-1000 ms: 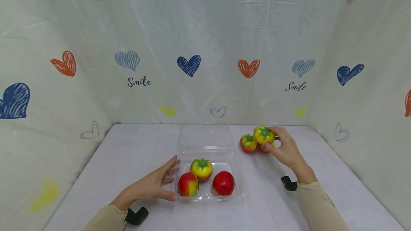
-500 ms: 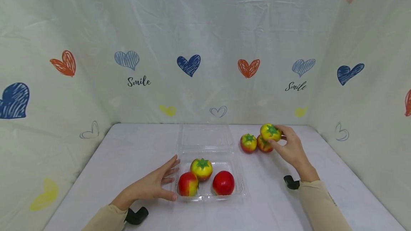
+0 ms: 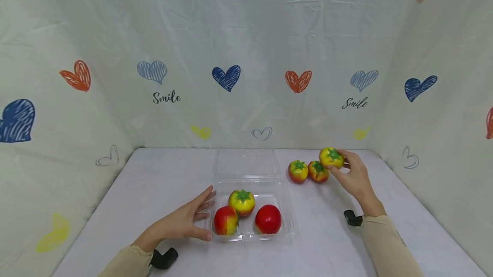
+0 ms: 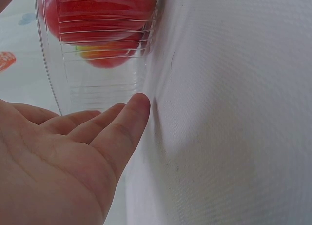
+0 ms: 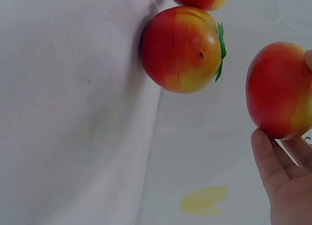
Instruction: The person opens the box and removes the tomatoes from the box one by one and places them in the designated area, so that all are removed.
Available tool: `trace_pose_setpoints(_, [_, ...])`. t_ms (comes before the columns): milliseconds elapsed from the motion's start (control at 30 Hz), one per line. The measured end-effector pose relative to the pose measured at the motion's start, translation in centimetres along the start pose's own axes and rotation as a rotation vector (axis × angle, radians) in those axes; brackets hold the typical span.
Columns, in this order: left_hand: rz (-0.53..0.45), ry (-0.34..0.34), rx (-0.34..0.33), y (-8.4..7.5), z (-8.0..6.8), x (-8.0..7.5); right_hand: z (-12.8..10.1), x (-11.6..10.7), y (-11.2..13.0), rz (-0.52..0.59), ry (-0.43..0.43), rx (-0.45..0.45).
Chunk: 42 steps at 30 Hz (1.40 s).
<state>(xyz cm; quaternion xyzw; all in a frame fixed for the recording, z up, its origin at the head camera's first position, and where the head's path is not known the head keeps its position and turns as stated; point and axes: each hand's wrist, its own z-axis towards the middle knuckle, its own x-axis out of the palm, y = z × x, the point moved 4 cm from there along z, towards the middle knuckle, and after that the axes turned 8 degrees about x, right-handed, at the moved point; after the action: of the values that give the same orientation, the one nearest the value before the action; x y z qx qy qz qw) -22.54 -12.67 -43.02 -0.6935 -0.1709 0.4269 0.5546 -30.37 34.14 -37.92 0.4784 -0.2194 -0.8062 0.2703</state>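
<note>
Pinched in the right hand (image 3: 356,176), a tomato (image 3: 330,157) clears its neighbours (image 3: 318,171).

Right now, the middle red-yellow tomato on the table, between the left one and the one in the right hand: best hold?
Probably from above: grip the middle red-yellow tomato front to back across its round sides, below the green calyx. The left tomato and the held tomato in the right hand flank it closely, so sideways access looks blocked.

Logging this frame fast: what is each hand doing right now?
Left hand: open, fingers straight against the side of the clear box.
Right hand: holding a yellow-red tomato in its fingers.
</note>
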Motion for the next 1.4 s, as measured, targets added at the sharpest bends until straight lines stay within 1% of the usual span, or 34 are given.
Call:
trace_pose_setpoints(267, [0.015, 0.001, 0.001, 0.0, 0.0, 0.0, 0.2, -0.6, -1.1, 0.016, -0.006, 0.045])
trace_pose_setpoints(433, [0.017, 0.006, 0.006, -0.1, 0.0, 0.0, 0.1, -0.6, -1.8, -0.007, 0.016, 0.097])
trace_pose_setpoints(567, [-0.001, 0.014, 0.016, 0.0, 0.0, -0.1, 0.0, -0.7, -2.1, -0.018, 0.039, 0.144])
trace_pose_setpoints(700, [-0.016, 0.019, 0.022, 0.0, -0.1, -0.1, -0.1, -0.6, -2.5, -0.031, 0.063, 0.186])
trace_pose_setpoints(1400, [-0.020, 0.021, 0.026, 0.0, -0.1, -0.1, -0.3, 0.2, -4.1, -0.047, 0.121, 0.316])
